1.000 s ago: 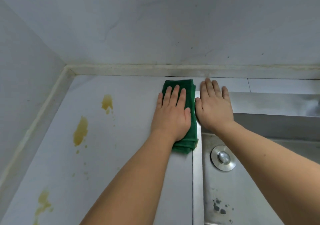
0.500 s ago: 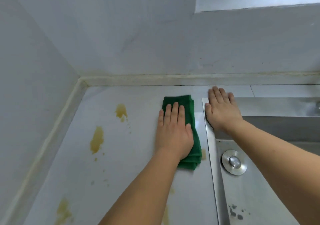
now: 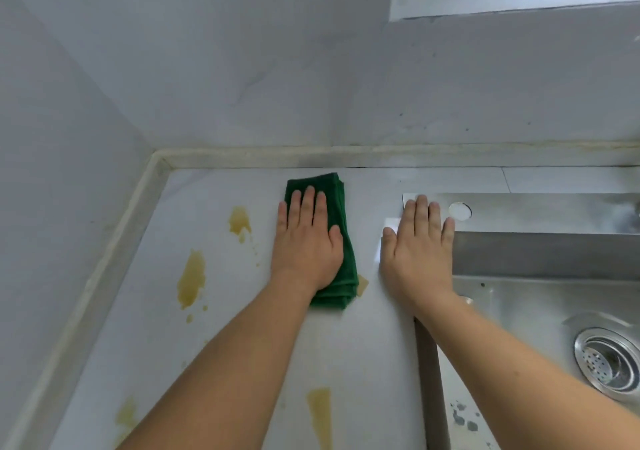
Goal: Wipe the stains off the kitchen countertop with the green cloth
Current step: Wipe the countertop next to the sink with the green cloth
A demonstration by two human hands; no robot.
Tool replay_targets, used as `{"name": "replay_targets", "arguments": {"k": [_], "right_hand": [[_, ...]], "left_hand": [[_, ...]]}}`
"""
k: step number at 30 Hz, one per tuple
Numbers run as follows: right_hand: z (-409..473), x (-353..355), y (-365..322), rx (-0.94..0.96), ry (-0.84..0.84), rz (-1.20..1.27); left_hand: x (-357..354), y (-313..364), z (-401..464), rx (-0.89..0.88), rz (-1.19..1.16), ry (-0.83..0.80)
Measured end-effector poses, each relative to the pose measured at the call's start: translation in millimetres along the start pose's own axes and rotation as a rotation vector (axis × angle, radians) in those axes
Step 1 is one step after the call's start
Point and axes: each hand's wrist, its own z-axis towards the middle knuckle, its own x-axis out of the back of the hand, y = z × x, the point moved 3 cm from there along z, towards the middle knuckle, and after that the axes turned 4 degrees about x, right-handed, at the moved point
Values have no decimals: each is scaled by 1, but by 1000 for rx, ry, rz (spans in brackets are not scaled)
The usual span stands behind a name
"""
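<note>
both hands are lying flat: left hand [image 3: 306, 242] pressing green cloth [image 3: 341, 242] on countertop [image 3: 214, 345], right hand [image 3: 417, 252] resting on sink [image 3: 540, 212] rim.

A: Surface?
B: Pale countertop [image 3: 374, 363], corner of two walls. Folded green cloth [image 3: 341, 238] flat on it near the back edge.
A: Else?
B: Yellow-brown stains [image 3: 191, 278], several patches, left and front.

left: open countertop [image 3: 214, 363] to raised wall edge [image 3: 104, 259] | right: sink [image 3: 519, 304] drop | back: wall [image 3: 311, 69]
</note>
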Motion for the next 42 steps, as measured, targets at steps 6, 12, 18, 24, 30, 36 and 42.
{"name": "replay_targets", "arguments": {"k": [6,12,18,24,30,36,42], "right_hand": [[2,-2,2,-1,59,23],[1,3,1,-5,4,16],[-2,7,-1,-4,-8,27],[-1,2,1,-7,4,12],[2,-2,1,-5,6,-10],[1,4,0,-13,-11,-8],[-3,8,-4,-28,-24,-2]], "left_hand": [[1,8,49,-77,45,26],[-4,-8,-55,-80,-27,-23],[-9,-15,-116,-81,-89,-49],[0,-9,-33,-96,-79,-21],[2,12,44,-142,-20,-11],[0,3,-17,-106,-96,-50],[-7,-33,-122,-80,-111,-81]]}}
